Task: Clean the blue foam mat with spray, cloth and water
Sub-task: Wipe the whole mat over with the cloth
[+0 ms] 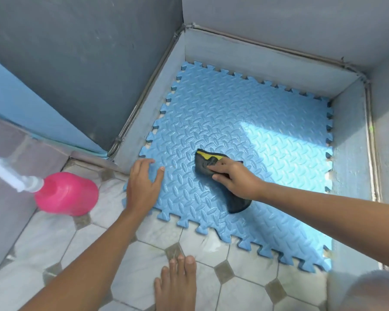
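Our foot: we are standing with a bare foot (175,281) on the grey and white tiled floor (130,265), just in front of the mat's near edge.
The mat: the blue foam mat with a bumpy pattern and puzzle-shaped edges (245,113) is lying flat, partly on the tiles and partly in a grey walled corner (256,57).
Our left hand: our left hand (142,185) is lying open and flat on the near left corner of the mat. It is holding nothing. We think it is keeping the mat from sliding.
Our right hand: our right hand (234,178) is curled closed around a dark grey cloth with a yellow patch (208,163) and is pressing it down on the middle of the mat.
The bottle: a pink plastic spray bottle with a white top (65,194) is sitting on the tiles, to the left of the mat, near our left hand. Nobody is touching it.
The step: we are judging that we are doing the wiping part now.
What comes next: we are thinking the cloth needs to go to the far side, where the sun patch (279,135) is shining, pushing firmly into the little grooves.
Water: we are not seeing any water here.
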Tool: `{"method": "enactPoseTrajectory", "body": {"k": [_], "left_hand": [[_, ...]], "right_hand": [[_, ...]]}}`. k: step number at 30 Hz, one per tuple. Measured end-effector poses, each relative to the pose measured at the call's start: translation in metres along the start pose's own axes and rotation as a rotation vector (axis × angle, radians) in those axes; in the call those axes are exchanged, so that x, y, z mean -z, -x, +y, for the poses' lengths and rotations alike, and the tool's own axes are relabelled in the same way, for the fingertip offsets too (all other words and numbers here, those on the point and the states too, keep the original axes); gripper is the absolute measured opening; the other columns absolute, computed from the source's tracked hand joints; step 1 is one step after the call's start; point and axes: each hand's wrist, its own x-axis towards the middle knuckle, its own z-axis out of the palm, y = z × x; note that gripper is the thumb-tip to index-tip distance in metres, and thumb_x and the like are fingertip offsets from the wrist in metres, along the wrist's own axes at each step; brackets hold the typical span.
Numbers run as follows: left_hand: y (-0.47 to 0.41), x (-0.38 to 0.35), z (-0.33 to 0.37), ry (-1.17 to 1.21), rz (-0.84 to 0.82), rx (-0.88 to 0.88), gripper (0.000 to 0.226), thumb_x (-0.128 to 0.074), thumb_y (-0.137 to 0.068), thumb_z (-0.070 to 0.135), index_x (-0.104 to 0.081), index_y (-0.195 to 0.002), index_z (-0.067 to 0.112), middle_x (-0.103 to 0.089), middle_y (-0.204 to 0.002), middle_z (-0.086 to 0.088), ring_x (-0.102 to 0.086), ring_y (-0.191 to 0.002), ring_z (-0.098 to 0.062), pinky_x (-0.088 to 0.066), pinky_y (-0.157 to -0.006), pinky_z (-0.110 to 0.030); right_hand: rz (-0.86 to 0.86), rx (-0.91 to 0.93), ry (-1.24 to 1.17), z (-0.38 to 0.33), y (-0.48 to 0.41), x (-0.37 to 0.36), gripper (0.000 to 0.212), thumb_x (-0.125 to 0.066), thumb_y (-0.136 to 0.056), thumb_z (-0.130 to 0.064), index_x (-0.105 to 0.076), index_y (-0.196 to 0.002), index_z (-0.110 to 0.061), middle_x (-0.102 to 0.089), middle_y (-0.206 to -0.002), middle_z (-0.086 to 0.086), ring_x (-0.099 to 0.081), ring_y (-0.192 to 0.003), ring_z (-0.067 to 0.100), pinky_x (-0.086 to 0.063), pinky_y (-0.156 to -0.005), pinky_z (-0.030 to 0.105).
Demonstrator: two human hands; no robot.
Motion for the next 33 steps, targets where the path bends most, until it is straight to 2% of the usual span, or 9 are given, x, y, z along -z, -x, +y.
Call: {"method": "enactPoseTrajectory", "body": {"k": [2, 7, 10, 14, 18, 24, 27, 31, 33], "left_hand": [[0.035, 0.013, -0.003, 0.079, 0.188, 0.088, 0.016, -0.067, -0.098, 0.026, -0.063, -0.098, 0.010, -0.057, -0.101, -0.002, -0.058, -0.098, -0.025, -0.048, -0.088, -0.039], [0.091, 0.053, -0.040, 0.177, 0.558, 0.430, 0.040, -0.074, -0.090, 0.030, -0.046, -0.071, 0.008, -0.043, -0.070, -0.002, -0.040, -0.066, -0.023, -0.036, -0.067, -0.036], [0.095, 0.081, -0.058, 0.223, 0.672, 0.603, 0.057, -0.081, -0.074, 0.050, -0.046, -0.090, 0.007, -0.044, -0.089, -0.006, -0.047, -0.079, -0.029, -0.043, -0.075, -0.038], [0.058, 0.115, -0.075, 0.288, 0.634, 0.535, 0.088, -0.098, -0.064, 0.033, -0.045, -0.129, 0.008, -0.047, -0.128, -0.009, -0.052, -0.114, -0.021, -0.042, -0.098, -0.022], [0.039, 0.131, -0.084, 0.251, 0.557, 0.459, 0.094, -0.099, -0.059, 0.030, -0.046, -0.136, 0.033, -0.056, -0.122, 0.015, -0.055, -0.110, -0.006, -0.042, -0.089, -0.012], [0.062, 0.141, -0.098, 0.160, 0.598, 0.530, 0.098, -0.096, -0.063, 0.028, -0.045, -0.145, 0.025, -0.055, -0.131, 0.009, -0.056, -0.116, -0.012, -0.047, -0.097, -0.031], [0.076, 0.150, -0.103, 0.118, 0.492, 0.548, 0.105, -0.093, -0.067, 0.031, -0.034, -0.153, 0.028, -0.049, -0.143, 0.001, -0.053, -0.129, -0.022, -0.049, -0.106, -0.046], [0.088, 0.165, -0.070, -0.011, 0.547, 0.613, 0.106, -0.086, -0.078, 0.034, -0.020, -0.158, 0.013, -0.033, -0.151, -0.013, -0.041, -0.139, -0.031, -0.044, -0.110, -0.056], [0.096, 0.168, -0.035, -0.012, 0.692, 0.416, 0.076, -0.080, -0.083, 0.024, -0.038, -0.143, 0.007, -0.042, -0.129, -0.011, -0.049, -0.119, -0.027, -0.048, -0.100, -0.046]], "right_hand": [[0.002, 0.006, -0.058, -0.016, -0.012, 0.008, 0.033, -0.058, -0.102, -0.022, -0.064, -0.134, -0.023, -0.056, -0.112, -0.005, -0.054, -0.104, 0.013, -0.043, -0.095, 0.030], [-0.147, 0.122, -0.203, -0.083, -0.051, 0.004, 0.031, -0.061, -0.101, -0.022, -0.067, -0.131, -0.028, -0.062, -0.109, -0.001, -0.058, -0.104, 0.009, -0.041, -0.091, 0.016], [-0.200, 0.157, -0.292, -0.131, -0.077, -0.021, 0.029, -0.061, -0.101, -0.020, -0.068, -0.128, -0.025, -0.063, -0.108, 0.000, -0.057, -0.101, 0.006, -0.038, -0.087, 0.011], [-0.220, 0.221, -0.317, -0.186, -0.112, -0.062, 0.029, -0.059, -0.101, -0.017, -0.069, -0.129, -0.019, -0.061, -0.102, -0.005, -0.056, -0.101, 0.011, -0.041, -0.089, 0.018], [-0.092, 0.166, -0.288, -0.222, -0.134, -0.109, 0.027, -0.055, -0.101, -0.014, -0.069, -0.124, -0.013, -0.061, -0.108, 0.010, -0.054, -0.107, 0.022, -0.038, -0.088, 0.024], [-0.011, 0.044, -0.273, -0.249, -0.160, -0.133, 0.037, -0.051, -0.101, -0.008, -0.058, -0.137, -0.005, -0.058, -0.131, 0.019, -0.055, -0.123, 0.032, -0.038, -0.104, 0.030], [-0.075, 0.103, -0.311, -0.251, -0.167, -0.125, 0.047, -0.048, -0.097, 0.001, -0.054, -0.143, -0.007, -0.058, -0.143, 0.012, -0.051, -0.134, 0.025, -0.030, -0.108, 0.015], [-0.233, 0.169, -0.314, -0.240, -0.156, -0.104, 0.045, -0.047, -0.100, -0.003, -0.058, -0.142, -0.016, -0.066, -0.107, -0.002, -0.056, -0.084, -0.003, -0.038, -0.085, 0.010], [-0.278, 0.208, -0.278, -0.226, -0.142, -0.086, 0.039, -0.050, -0.102, -0.007, -0.061, -0.138, -0.016, -0.066, -0.108, -0.006, -0.061, -0.089, 0.001, -0.042, -0.082, 0.008]]}}
